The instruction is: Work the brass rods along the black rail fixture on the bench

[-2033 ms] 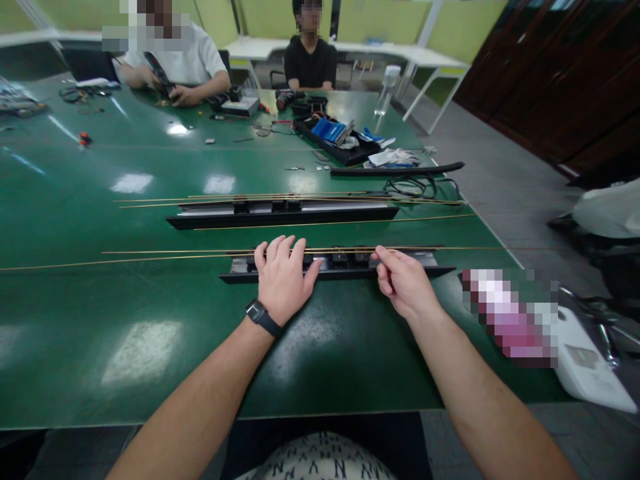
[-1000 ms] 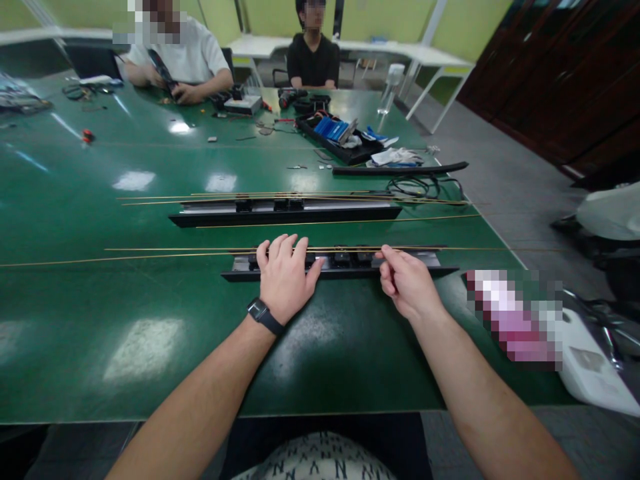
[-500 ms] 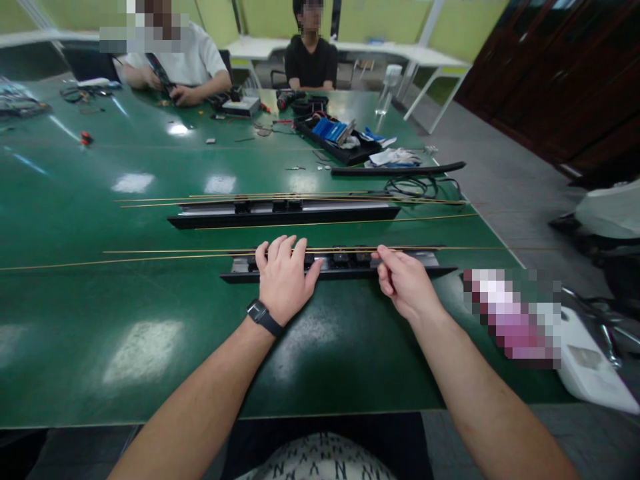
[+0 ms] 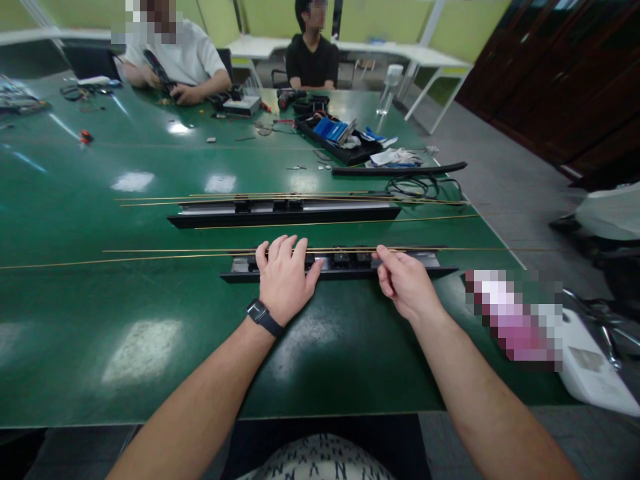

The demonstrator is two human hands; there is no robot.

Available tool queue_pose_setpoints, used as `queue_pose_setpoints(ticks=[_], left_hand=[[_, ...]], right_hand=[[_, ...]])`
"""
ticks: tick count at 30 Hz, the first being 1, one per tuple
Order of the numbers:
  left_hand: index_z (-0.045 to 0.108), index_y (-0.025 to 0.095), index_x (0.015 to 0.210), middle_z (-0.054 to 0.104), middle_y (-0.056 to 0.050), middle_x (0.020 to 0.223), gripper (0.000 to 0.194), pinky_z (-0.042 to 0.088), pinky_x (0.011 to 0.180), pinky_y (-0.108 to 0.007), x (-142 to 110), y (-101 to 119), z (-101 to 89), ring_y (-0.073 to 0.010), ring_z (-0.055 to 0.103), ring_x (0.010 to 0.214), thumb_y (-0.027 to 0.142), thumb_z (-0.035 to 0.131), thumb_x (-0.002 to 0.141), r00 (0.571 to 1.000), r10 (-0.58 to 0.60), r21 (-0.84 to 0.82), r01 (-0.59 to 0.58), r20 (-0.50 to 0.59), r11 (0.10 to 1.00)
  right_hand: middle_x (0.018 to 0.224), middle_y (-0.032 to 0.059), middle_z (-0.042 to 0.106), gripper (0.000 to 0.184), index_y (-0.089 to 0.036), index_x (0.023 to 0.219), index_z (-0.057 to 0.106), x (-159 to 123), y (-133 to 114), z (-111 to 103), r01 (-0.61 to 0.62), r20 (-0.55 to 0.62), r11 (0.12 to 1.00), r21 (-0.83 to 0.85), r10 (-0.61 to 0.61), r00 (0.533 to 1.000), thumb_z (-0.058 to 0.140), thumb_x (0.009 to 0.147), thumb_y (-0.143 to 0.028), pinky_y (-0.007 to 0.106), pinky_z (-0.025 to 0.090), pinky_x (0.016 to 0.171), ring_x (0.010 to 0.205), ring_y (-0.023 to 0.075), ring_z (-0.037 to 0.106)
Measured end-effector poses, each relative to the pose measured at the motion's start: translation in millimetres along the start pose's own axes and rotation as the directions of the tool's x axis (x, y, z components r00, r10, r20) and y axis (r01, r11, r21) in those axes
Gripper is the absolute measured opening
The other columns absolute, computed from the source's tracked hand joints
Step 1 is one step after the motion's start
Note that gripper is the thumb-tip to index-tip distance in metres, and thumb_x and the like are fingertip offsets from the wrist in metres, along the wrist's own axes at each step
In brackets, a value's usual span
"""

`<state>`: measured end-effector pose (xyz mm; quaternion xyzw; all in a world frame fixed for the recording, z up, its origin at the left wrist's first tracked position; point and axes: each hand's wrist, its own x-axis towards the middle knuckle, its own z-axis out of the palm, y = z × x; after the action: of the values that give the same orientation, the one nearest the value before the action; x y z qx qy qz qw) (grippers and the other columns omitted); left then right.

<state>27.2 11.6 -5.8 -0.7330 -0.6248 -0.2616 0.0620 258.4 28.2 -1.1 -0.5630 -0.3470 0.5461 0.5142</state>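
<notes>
A black channel-shaped bar (image 4: 345, 273) with a silvery inner face and several dark blocks lies across the green table in front of me. Thin gold-coloured rods (image 4: 165, 258) run lengthwise along its far edge and stick out past both ends. My left hand (image 4: 286, 275), with a dark watch on the wrist, rests over the bar's left half. Its fingers are spread across the rods and the thumb points right. Toward the bar's right end, my right hand (image 4: 404, 279) pinches a thin rod between thumb and forefinger, the other fingers curled in.
Behind lies a second black bar (image 4: 285, 217) with more rods along it. Farther back are a coiled black cable (image 4: 413, 188), a black tray (image 4: 345, 150) of parts, and a clear bottle (image 4: 390, 89). Two people sit across the table. A white object (image 4: 587, 360) overhangs the right edge.
Both my hands, the bar and the rods stay in place. Across the table, the person in black has turned their head slightly.
</notes>
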Motion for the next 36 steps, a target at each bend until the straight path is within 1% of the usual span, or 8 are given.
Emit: queue_pose_setpoints(ticks=[5, 13, 19, 23, 30, 36], left_hand=[[0.064, 0.018, 0.133, 0.066, -0.016, 0.139, 0.045, 0.025, 0.12, -0.057, 0.1, 0.3, 0.1, -0.0351, 0.052, 0.137, 0.047, 0.055, 0.1, 1.0, 0.002, -0.008, -0.002, -0.005, 1.0], [0.064, 0.018, 0.133, 0.066, -0.016, 0.14, 0.045, 0.026, 0.12, -0.057, 0.1, 0.6, -0.7, -0.0349, 0.052, 0.137, 0.048, 0.055, 0.1, 1.0, -0.003, -0.013, 0.003, -0.001, 1.0], [0.065, 0.018, 0.132, 0.066, -0.016, 0.139, 0.044, 0.025, 0.121, -0.058, 0.3, 1.0, -1.4, -0.0351, 0.052, 0.137, 0.047, 0.054, 0.1, 1.0, -0.008, -0.018, 0.008, 0.001, 1.0], [0.064, 0.018, 0.133, 0.066, -0.016, 0.139, 0.045, 0.025, 0.121, -0.057, 0.3, 1.1, -1.0, -0.035, 0.052, 0.137, 0.048, 0.053, 0.101, 1.0, -0.007, -0.011, 0.007, 0.002, 1.0], [0.064, 0.019, 0.133, 0.066, -0.016, 0.139, 0.044, 0.026, 0.12, -0.058, 0.2, 1.0, -1.3, -0.0349, 0.052, 0.137, 0.048, 0.052, 0.102, 1.0, -0.005, -0.017, 0.005, -0.002, 1.0], [0.064, 0.02, 0.134, 0.065, -0.017, 0.14, 0.044, 0.025, 0.12, -0.058, -0.1, 1.1, -2.2, -0.0351, 0.052, 0.138, 0.047, 0.054, 0.1, 1.0, -0.01, -0.03, 0.01, 0.008, 0.999]], right_hand=[[0.05, -0.0046, 0.055, 0.04, -0.013, 0.09, 0.071, 0.7, 0.9, -0.5, 0.001, 0.009, 1.0, 0.028, -0.001, 1.0, 0.083, 0.081, -0.049, 0.017, 0.019, 0.028, 0.029, 0.0045, 0.039], [0.05, -0.0053, 0.054, 0.036, -0.014, 0.086, 0.069, 1.7, 3.3, -1.5, 0.01, -0.016, 0.994, 0.112, -0.009, 1.0, 0.084, 0.08, -0.046, 0.016, 0.02, 0.028, 0.03, 0.0045, 0.038], [0.048, -0.0044, 0.055, 0.043, -0.014, 0.087, 0.069, 0.5, -0.1, 0.8, 0.008, -0.007, 0.999, 0.047, -0.008, 1.0, 0.084, 0.079, -0.053, 0.017, 0.019, 0.027, 0.028, 0.0049, 0.039], [0.048, -0.0047, 0.055, 0.043, -0.013, 0.088, 0.07, -0.5, -1.2, 1.7, 0.003, -0.005, 1.0, 0.011, -0.003, 1.0, 0.084, 0.079, -0.052, 0.016, 0.02, 0.028, 0.028, 0.0046, 0.039], [0.049, -0.0053, 0.054, 0.04, -0.012, 0.088, 0.071, -1.5, -2.0, 1.4, -0.01, -0.007, 0.998, 0.062, 0.01, 1.0, 0.085, 0.079, -0.048, 0.017, 0.019, 0.029, 0.03, 0.0043, 0.039], [0.05, -0.0057, 0.054, 0.037, -0.015, 0.086, 0.068, -0.1, -0.6, 0.6, -0.005, -0.012, 0.996, 0.094, 0.006, 1.0, 0.085, 0.079, -0.047, 0.018, 0.02, 0.029, 0.03, 0.0047, 0.038]])
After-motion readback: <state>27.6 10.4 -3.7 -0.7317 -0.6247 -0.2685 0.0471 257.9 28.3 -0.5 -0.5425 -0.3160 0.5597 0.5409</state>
